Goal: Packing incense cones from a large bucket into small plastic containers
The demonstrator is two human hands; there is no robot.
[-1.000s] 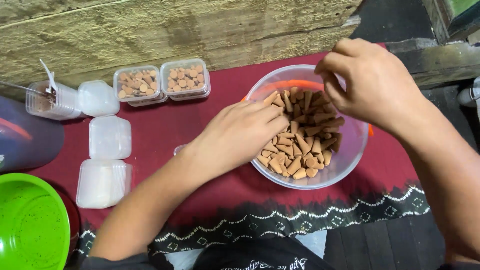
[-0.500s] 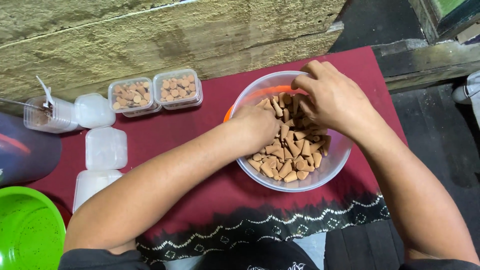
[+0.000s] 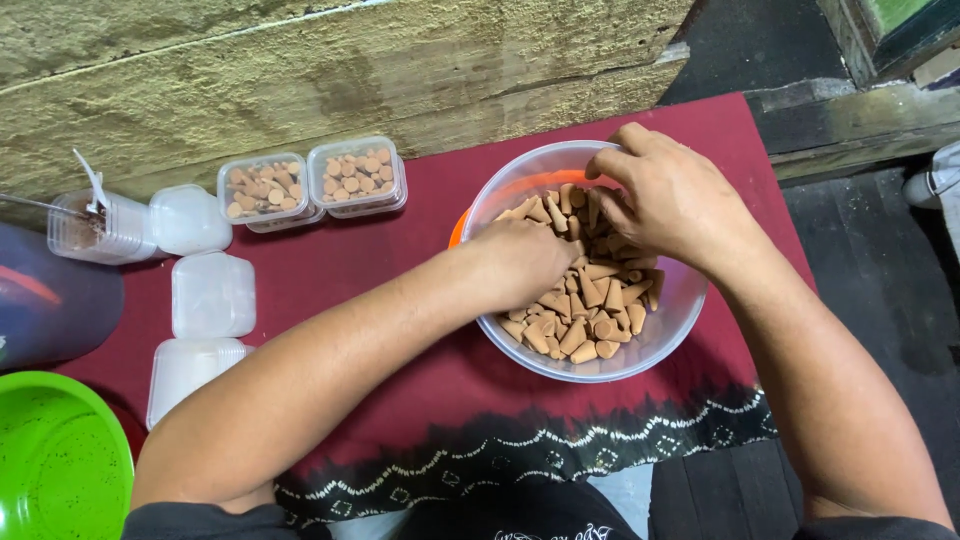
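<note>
A clear plastic bowl point(image 3: 668, 340) on a dark red cloth point(image 3: 400, 250) holds a heap of small tan cone-shaped pieces point(image 3: 585, 320). My left hand point(image 3: 520, 262) reaches in from the left, its fingers buried among the cones at the bowl's left side. Over the bowl's far side, my right hand point(image 3: 672, 198) curls its fingers down into the cones. What either hand has between its fingers is hidden.
Two small clear boxes point(image 3: 312, 184) filled with cones stand at the back left. Beside them lie white lidded boxes point(image 3: 210, 292) and a clear tub point(image 3: 100, 228). A green basin point(image 3: 55, 465) sits at the lower left, a rough wall point(image 3: 330, 70) behind.
Both hands have gone down into the bowl. The left slid right into the cones; the right dropped from above the rim onto the far side of the heap.
</note>
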